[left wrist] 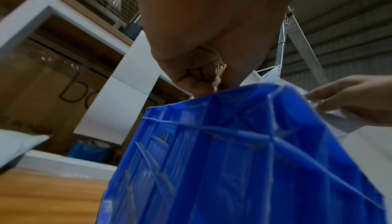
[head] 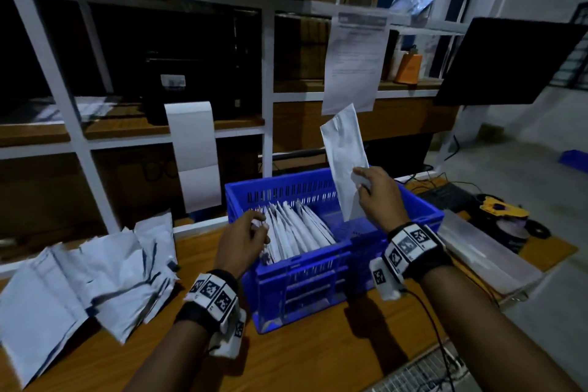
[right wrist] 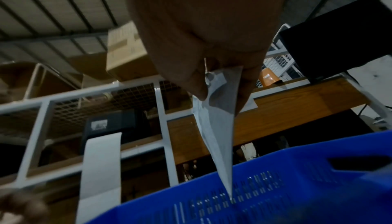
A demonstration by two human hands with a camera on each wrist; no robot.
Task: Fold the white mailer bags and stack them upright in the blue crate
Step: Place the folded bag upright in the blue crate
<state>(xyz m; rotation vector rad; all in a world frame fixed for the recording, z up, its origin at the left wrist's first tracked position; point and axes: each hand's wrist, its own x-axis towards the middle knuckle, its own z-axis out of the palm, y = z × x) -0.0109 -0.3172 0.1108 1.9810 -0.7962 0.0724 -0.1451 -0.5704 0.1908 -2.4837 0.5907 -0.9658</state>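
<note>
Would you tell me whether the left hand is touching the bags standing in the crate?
Touching. The head view shows the left hand with fingers curled onto the standing bags at their left end.

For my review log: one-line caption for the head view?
Right hand lowers a folded mailer into the blue crate while left hand steadies the upright stack.

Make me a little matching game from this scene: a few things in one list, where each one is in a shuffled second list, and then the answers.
Things:
1. folded mailer bag
2. row of folded bags
3. loose pile of bags
4. yellow tape dispenser

Places:
A. on the table, left of the blue crate
B. standing inside the crate
C. held up by the right hand
D. on the table, right of the crate

Pairs: 1-C, 2-B, 3-A, 4-D
</note>
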